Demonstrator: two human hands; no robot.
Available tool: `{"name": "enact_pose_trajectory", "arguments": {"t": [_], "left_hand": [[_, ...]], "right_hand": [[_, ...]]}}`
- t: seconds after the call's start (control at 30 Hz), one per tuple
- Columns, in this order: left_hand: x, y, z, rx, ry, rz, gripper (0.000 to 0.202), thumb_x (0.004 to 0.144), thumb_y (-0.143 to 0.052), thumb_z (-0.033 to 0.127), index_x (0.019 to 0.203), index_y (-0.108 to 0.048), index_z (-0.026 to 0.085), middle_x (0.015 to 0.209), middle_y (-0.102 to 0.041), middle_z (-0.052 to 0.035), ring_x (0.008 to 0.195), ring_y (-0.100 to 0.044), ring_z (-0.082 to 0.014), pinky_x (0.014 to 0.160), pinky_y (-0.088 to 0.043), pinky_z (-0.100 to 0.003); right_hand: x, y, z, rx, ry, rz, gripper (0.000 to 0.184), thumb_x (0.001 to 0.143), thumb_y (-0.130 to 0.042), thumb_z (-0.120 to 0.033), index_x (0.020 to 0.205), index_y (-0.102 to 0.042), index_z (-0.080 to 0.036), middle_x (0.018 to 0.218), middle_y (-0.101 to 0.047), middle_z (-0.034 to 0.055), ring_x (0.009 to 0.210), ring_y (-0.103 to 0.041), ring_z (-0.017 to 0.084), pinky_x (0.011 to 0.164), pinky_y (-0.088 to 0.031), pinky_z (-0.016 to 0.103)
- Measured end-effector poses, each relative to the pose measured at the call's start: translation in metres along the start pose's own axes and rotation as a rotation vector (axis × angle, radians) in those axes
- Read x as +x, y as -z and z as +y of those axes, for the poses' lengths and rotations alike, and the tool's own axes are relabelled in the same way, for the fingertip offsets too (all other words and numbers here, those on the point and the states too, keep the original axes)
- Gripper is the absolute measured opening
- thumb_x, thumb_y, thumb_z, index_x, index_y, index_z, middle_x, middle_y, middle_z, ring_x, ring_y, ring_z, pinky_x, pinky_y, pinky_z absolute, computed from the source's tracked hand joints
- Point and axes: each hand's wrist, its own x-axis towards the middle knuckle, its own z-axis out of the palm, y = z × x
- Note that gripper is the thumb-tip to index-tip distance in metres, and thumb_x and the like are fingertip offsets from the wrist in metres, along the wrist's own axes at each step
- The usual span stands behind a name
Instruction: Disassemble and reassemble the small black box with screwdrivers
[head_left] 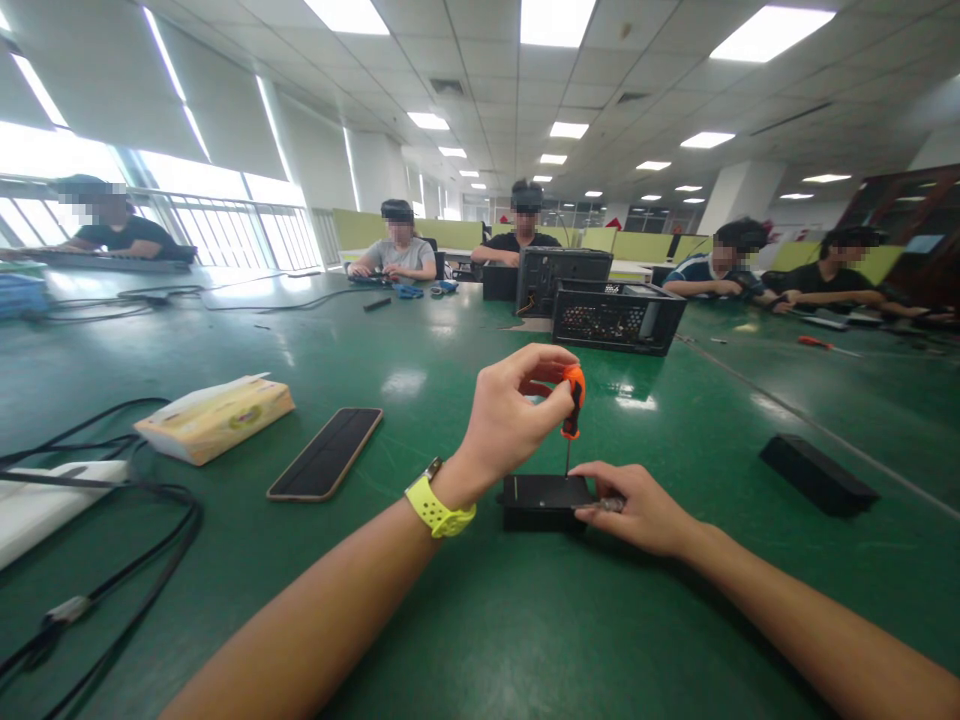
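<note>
Left hand [517, 400]: fingers closed round screwdriver [576, 393], near-upright, likely keeping tip square | right hand [639, 510]: fingers part-bent at black box [541, 494], right end, likely bracing it; grip unclear | box: on green table [450, 630], under tip

No text, label, brand or number can be read. The pale yellow, soft brick-shaped tissue packet [217, 425] on the glossy green tabletop [450, 640] carries a greenish printed picture, any lettering too blurred to make out; the small red, pointed shape [613, 225] by the light-green partitions [459, 232] is too small to read
</note>
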Motion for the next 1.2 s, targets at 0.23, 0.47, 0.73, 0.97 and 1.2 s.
{"name": "enact_pose_trajectory", "arguments": {"t": [0.23, 0.47, 0.73, 0.97, 1.2], "left_hand": [[-0.0003, -0.0003, -0.0003, -0.008, -0.017, -0.006, 0.016, 0.079, -0.056, 0.011, 0.09, -0.067, 0.014, 0.087, -0.07, -0.0044, 0.076, -0.068, -0.0128, 0.068, -0.057, -0.023], [-0.0002, -0.001, 0.0001, -0.019, -0.003, 0.004, 0.02, 0.074, -0.071, 0.022, 0.088, -0.057, 0.017, 0.09, -0.07, -0.0035, 0.081, -0.067, -0.0141, 0.062, -0.056, -0.02], [-0.0005, -0.0018, -0.006, -0.056, 0.048, -0.013, 0.021, 0.074, -0.072, 0.025, 0.092, -0.064, 0.016, 0.09, -0.067, -0.0054, 0.08, -0.066, -0.0138, 0.07, -0.058, -0.024], [-0.0004, -0.0026, -0.0051, -0.042, 0.084, -0.014, 0.025, 0.074, -0.067, 0.021, 0.098, -0.06, 0.017, 0.08, -0.062, -0.0008, 0.073, -0.061, -0.0104, 0.063, -0.055, -0.019], [0.002, -0.0008, 0.0021, 0.014, 0.107, 0.026, 0.021, 0.068, -0.057, 0.01, 0.088, -0.057, 0.017, 0.077, -0.061, 0.0005, 0.072, -0.059, -0.01, 0.051, -0.046, -0.013]], "right_hand": [[-0.0004, 0.0008, 0.0003, 0.0, -0.006, -0.011, 0.042, 0.084, -0.061, -0.047, 0.115, -0.062, -0.018, 0.066, -0.057, -0.0019, 0.059, -0.051, 0.013, 0.058, -0.034, 0.023], [0.0001, 0.0003, 0.0005, 0.001, 0.0, -0.003, 0.041, 0.084, -0.061, -0.047, 0.114, -0.062, -0.019, 0.068, -0.059, -0.0014, 0.059, -0.052, 0.013, 0.058, -0.035, 0.023], [0.0, 0.0012, -0.0006, -0.012, 0.011, -0.005, 0.04, 0.084, -0.06, -0.047, 0.113, -0.062, -0.019, 0.066, -0.057, -0.002, 0.058, -0.051, 0.012, 0.058, -0.035, 0.023], [-0.0009, 0.001, 0.0008, -0.011, 0.011, -0.007, 0.04, 0.085, -0.06, -0.047, 0.114, -0.062, -0.019, 0.067, -0.057, -0.0019, 0.058, -0.051, 0.012, 0.058, -0.035, 0.023], [-0.0004, 0.0016, 0.0007, -0.02, 0.004, -0.011, 0.042, 0.084, -0.06, -0.048, 0.114, -0.062, -0.018, 0.066, -0.058, -0.0018, 0.058, -0.051, 0.012, 0.058, -0.035, 0.023]]}}
